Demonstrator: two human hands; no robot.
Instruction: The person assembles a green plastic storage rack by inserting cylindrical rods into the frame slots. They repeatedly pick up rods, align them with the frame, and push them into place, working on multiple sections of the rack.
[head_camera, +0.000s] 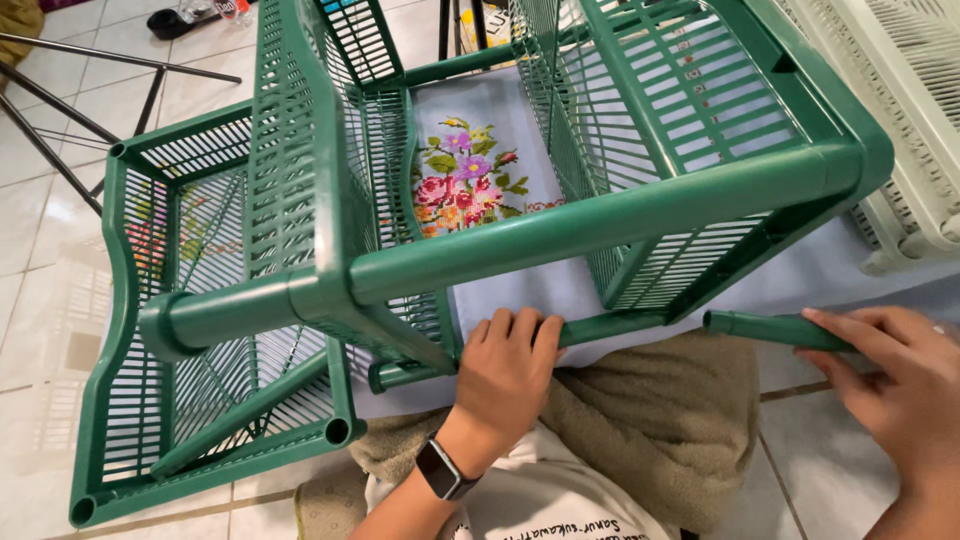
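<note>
A green plastic shelf rack (300, 180) lies on its side on a pale blue cloth with embroidered flowers (465, 180). My left hand (505, 375), with a dark watch on its wrist, grips a lower green tube (600, 328) of the rack near the closest shelf. Off to the right, my right hand (900, 385) holds a separate loose green tube (770, 328), its open end pointing left toward the rack and a short gap away from it.
A brown towel (650, 420) lies under my hands on the tiled floor (40, 230). A white plastic rack (900, 100) stands at the upper right. Black metal legs (70, 110) cross the upper left.
</note>
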